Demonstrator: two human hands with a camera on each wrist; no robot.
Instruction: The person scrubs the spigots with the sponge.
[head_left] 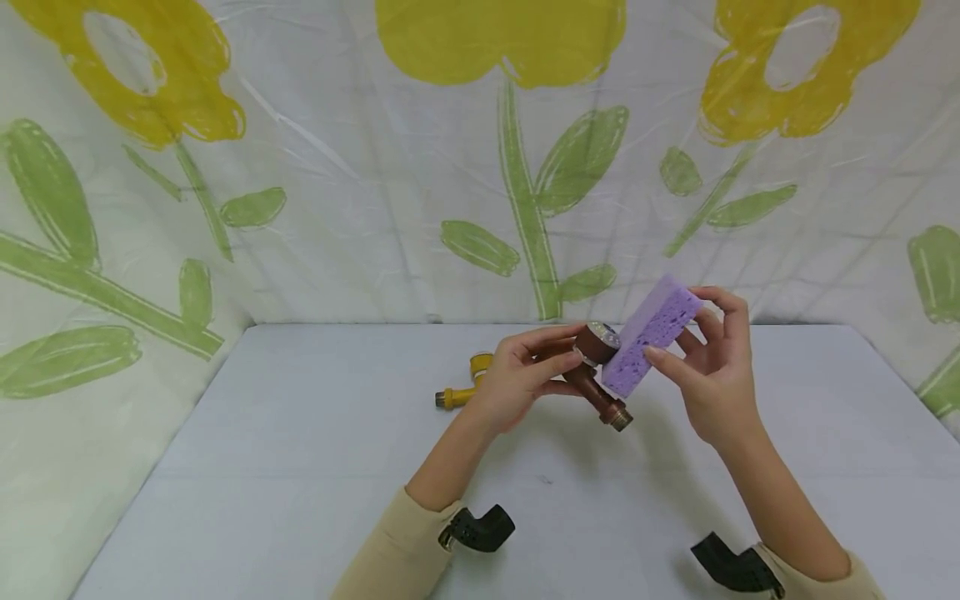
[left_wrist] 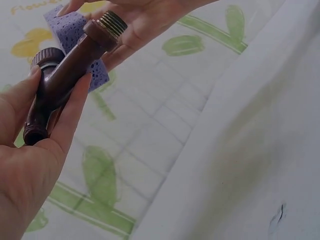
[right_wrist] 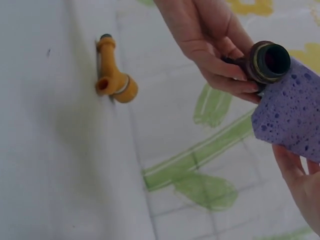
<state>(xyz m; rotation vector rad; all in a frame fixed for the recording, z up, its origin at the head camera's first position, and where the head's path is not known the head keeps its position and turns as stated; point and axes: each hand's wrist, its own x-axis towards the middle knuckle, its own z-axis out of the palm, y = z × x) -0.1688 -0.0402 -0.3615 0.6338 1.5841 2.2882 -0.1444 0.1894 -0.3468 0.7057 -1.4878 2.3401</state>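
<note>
Nearest to me were two beige sleeves (head_left: pixel 393 550), each with a curved black mount (head_left: pixel 486 529) strapped at the cuff. A small dark mark (head_left: pixel 545 480) showed on the white surface (head_left: pixel 300 433) beyond them, and soft shadows spread under the forearms.

Farther out, the person's left hand (head_left: pixel 517 375) held a brown pipe fitting (head_left: pixel 588 385) up off the surface. Its grip was clamped on the fitting's body, the thumb just beside the round, ridged cap and the fingers around the other side. The cap faced up, while the metal-threaded end slanted down to the right, free of the fingers.

The right hand (head_left: pixel 720 375) had its grip pinched on a purple sponge (head_left: pixel 651 333), thumb on the near, pitted side and fingers at the upper end. The block stood tilted, its lower part right beside the brown cap; how hard it pressed, if at all, I couldn't tell.

Past the left hand, a yellow pipe fitting (head_left: pixel 453 398) of much the same branching shape lay on the surface, partly hidden by that hand. Behind the surface's far edge hung a pale sheet (head_left: pixel 360 208), creased, printed with big yellow flowers (head_left: pixel 501 37) and green stems and leaves.
</note>
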